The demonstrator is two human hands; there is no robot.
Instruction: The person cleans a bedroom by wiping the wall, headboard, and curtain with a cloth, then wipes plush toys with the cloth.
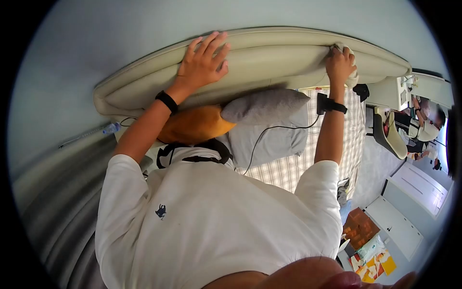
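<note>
Along the headboard (274, 60), your left hand (204, 60) rests with fingers spread near the top edge, while your right hand (340, 65) grips a cloth (354, 77) against it, beyond the grey pillow (264, 106).

Single head-worn fisheye camera looks forward and down from close above a white short-sleeved shirt (216, 216) toward a long beige padded headboard (279, 60).
</note>
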